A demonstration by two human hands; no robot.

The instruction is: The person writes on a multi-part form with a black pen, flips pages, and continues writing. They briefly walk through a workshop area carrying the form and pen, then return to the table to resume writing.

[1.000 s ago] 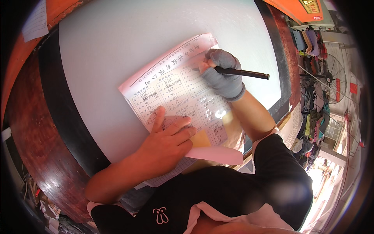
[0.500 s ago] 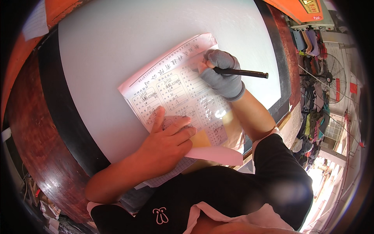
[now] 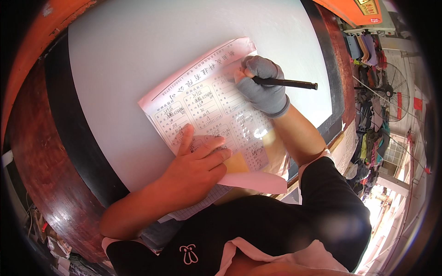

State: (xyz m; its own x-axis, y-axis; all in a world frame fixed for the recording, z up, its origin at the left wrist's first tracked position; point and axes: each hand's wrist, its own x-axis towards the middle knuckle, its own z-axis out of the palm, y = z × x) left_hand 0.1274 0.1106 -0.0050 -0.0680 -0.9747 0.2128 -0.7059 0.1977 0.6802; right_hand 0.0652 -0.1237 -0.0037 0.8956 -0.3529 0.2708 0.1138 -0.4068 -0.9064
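A pinkish-white sheet of printed labels [image 3: 199,110] lies slanted on the light tabletop, handwriting in several of its boxes. My right hand [image 3: 264,87], in a grey glove with bare fingertips, is closed around a black pen [image 3: 294,84]. It rests on the sheet's upper right part; the pen's tip is hidden by the fingers. My bare left hand [image 3: 195,170] lies on the lower left of the sheet, fingers spread and pressing on it. The sheet's near edge [image 3: 255,182] curls up, close to my body. A yellowish patch [image 3: 233,163] shows beside my left fingertips.
Under the near edge sits gridded paper [image 3: 202,202]. The pale board [image 3: 124,73] has a black border [image 3: 85,124] and reddish-brown wood [image 3: 46,184] beyond it. Orange machine parts [image 3: 347,10] stand at the far corners. To the right are a fan [image 3: 389,87] and hanging coloured pieces [image 3: 363,48].
The pen's back end has risen slightly in the picture as my right hand shifts a little. My left hand stays in almost the same place on the sheet.
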